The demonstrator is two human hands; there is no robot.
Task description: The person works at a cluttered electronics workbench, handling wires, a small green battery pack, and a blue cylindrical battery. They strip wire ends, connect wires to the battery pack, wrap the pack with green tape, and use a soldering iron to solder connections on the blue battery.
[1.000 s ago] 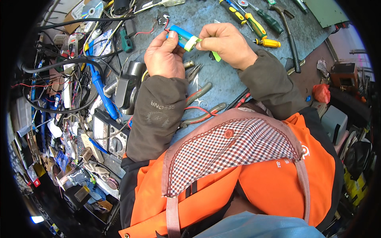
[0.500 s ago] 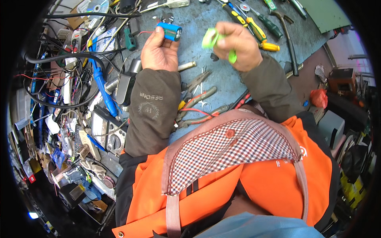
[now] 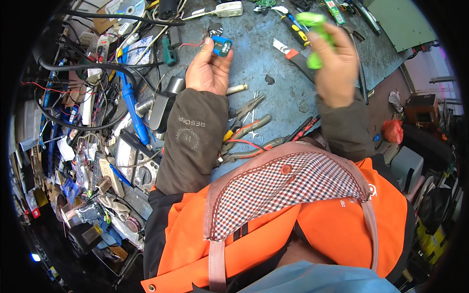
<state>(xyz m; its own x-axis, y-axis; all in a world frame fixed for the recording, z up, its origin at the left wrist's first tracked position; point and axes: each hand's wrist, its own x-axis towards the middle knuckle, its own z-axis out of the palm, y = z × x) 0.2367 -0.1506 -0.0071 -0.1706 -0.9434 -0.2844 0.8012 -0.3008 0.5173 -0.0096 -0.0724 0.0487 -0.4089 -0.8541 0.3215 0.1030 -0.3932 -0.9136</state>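
Between thumb and fingers, my left hand [image 3: 209,72] grips a small blue-wrapped battery pack [image 3: 222,46], its shiny end turned to the right. A thin red wire [image 3: 191,45] lies just left of it. Off to the right, over the bench, my right hand [image 3: 336,68] is closed on a crumpled bright green strip [image 3: 312,22], whose ends stick out above and beside the fingers. Motion blurs this hand somewhat. Partly under it lies a knife-like tool [image 3: 295,56] with a pale blade and an orange and black handle.
Pliers [image 3: 250,128], scissors [image 3: 254,136] and a metal tube [image 3: 238,89] lie on the blue bench [image 3: 283,105] near me. At left are a blue soldering iron [image 3: 129,100], a multimeter [image 3: 141,173] and tangled cables. A yellow-black screwdriver [image 3: 295,31] and a hammer [image 3: 355,33] lie at the far right.
My right hand has moved right and away from the battery pack with the green strip, uncovering the knife-like tool. The battery pack has turned so its end faces me more.
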